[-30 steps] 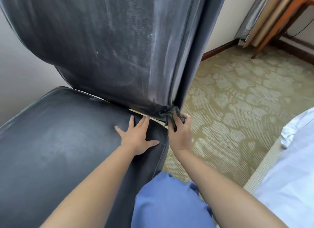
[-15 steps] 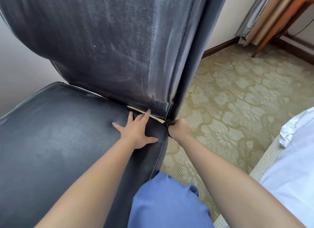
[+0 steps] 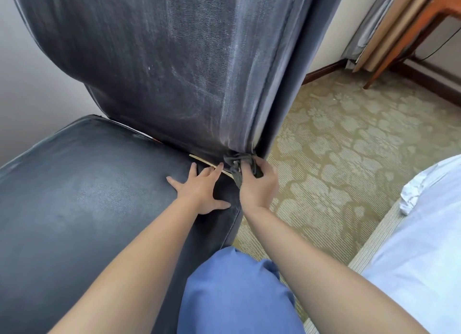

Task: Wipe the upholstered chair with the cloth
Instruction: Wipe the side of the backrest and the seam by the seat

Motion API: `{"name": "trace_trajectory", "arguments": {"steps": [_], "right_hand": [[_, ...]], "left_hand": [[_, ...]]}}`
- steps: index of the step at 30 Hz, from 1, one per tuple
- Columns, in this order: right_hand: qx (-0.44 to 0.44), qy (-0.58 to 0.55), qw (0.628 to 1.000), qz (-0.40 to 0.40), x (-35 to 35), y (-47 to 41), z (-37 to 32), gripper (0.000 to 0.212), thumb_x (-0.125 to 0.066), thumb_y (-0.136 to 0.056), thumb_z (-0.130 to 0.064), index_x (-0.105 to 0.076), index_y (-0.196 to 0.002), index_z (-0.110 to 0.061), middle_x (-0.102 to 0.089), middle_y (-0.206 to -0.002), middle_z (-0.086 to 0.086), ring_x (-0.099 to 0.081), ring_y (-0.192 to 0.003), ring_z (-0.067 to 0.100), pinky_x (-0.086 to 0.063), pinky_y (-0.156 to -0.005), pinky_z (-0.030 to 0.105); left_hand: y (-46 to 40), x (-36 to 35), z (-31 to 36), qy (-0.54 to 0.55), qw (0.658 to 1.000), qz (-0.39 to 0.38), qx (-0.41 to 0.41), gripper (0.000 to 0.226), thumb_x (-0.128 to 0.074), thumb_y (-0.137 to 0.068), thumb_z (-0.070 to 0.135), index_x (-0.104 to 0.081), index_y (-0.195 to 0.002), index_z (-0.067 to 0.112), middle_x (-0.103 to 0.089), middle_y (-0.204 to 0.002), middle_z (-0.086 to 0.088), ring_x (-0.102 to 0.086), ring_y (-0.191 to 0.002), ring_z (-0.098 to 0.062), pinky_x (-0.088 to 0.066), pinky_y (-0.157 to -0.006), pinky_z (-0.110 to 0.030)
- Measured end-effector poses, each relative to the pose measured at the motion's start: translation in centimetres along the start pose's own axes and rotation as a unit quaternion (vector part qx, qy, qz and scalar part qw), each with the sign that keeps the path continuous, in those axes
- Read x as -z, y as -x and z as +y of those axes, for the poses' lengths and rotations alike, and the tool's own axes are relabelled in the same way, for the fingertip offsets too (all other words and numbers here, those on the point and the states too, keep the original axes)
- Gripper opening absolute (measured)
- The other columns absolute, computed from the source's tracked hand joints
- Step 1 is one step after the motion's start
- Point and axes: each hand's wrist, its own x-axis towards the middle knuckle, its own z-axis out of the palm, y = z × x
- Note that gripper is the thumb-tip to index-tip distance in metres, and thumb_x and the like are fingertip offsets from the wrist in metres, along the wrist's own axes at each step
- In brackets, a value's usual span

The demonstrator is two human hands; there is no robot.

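Where backrest meets seat, cloth (image 3: pixel 240 164) in right-hand fingers (image 3: pixel 245 168)

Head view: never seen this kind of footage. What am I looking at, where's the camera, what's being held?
No robot here: a person works with two bare hands, and the one camera sits on their head, looking forward and down, so the arms enter from the bottom of the picture. In front is a dark upholstered chair: the seat cushion at lower left, the backrest rising above it. The left hand lies flat and open on the seat's rear corner. The right hand grips a dark cloth, bunched and pressed into the crease where the backrest meets the seat. The blue at the bottom is the person's knee. To the right are patterned carpet and white bedding.
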Motion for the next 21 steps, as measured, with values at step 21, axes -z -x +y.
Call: {"name": "trace_trajectory", "arguments": {"steps": [21], "right_hand": [[-0.38, -0.113, 0.91, -0.117, -2.3, -2.7, 1.0, 0.04, -0.061, -0.088, -0.018, -0.053, -0.125, -0.004, -0.06, -0.117, 0.011, -0.059, -0.093, 0.019, -0.055, -0.076, 0.033]], "left_hand": [[-0.5, -0.2, -0.3, 0.0, 1.0, 0.005, -0.001, 0.098, -0.061, -0.077, 0.064, -0.011, -0.152, 0.027, -0.01, -0.158, 0.014, 0.011, -0.147, -0.024, -0.004, -0.097, -0.08]]}}
